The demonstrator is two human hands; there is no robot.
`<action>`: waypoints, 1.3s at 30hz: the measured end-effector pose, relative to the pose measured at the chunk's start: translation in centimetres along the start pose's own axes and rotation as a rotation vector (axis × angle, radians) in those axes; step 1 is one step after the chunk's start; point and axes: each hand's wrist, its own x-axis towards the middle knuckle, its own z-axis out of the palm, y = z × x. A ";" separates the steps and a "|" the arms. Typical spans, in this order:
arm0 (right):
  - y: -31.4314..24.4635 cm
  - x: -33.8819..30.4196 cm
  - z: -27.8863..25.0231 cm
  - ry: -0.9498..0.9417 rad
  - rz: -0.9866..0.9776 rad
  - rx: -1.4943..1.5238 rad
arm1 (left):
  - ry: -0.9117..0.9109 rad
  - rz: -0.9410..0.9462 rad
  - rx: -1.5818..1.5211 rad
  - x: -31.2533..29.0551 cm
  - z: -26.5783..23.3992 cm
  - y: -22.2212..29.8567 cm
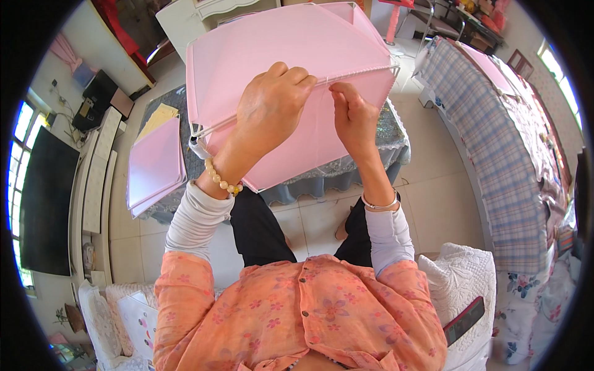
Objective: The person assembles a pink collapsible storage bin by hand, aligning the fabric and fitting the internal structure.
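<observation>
A large box-like form of pink sheets (272, 52) on white wire edges stands on the table in front of me. Along its near upper edge runs a white wire rim (359, 74) with stitch-like loops. My left hand (272, 105) is closed, its fingertips pinched against this rim near the middle; what they hold is hidden. Just right of it, my right hand (356, 117) is closed in a pinch slightly below the rim, thumb and forefinger pressed together. Anything between those fingers is too fine to make out. The near pink side panel (297, 154) hangs below both hands.
Flat pink sheets (158, 161) are stacked at the left of the table, which has a lace-edged grey-blue cloth (297, 188). A plaid-covered surface (476, 136) stands on the right. A phone (464, 320) lies on the white seat cover (461, 275) beside me.
</observation>
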 end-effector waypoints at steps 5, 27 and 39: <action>-0.8 0.3 0.7 -0.026 0.110 -0.038 | 0.002 -0.008 0.004 -0.2 0.1 -0.1; -3.8 6.7 -2.8 -0.405 -0.273 -0.521 | -0.092 0.047 -0.103 -0.4 -1.1 -1.9; -3.2 11.1 -2.4 0.098 0.104 0.036 | -0.038 0.073 -0.108 -0.9 -0.8 -1.9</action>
